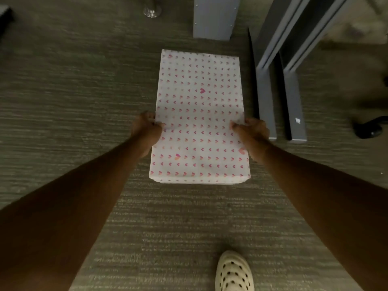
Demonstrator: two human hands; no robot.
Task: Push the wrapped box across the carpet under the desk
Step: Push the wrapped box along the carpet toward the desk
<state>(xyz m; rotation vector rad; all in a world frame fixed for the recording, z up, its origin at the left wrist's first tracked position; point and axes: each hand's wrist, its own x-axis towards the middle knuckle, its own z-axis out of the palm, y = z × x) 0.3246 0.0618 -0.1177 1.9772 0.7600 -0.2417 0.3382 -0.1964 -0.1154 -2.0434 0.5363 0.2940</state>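
heart-print wrapped box (199,114) flat on the carpet (73,91), left hand (147,131) and right hand (251,134) clamped on its long edges, grey desk legs (266,97) just right, open carpet left

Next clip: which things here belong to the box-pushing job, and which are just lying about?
In the job:
heart-patterned white wrapped box
left hand and right hand, gripping its sides
grey ribbed carpet
grey metal desk legs

Just lying about:
clear round caster cup
black chair base
cream perforated clog
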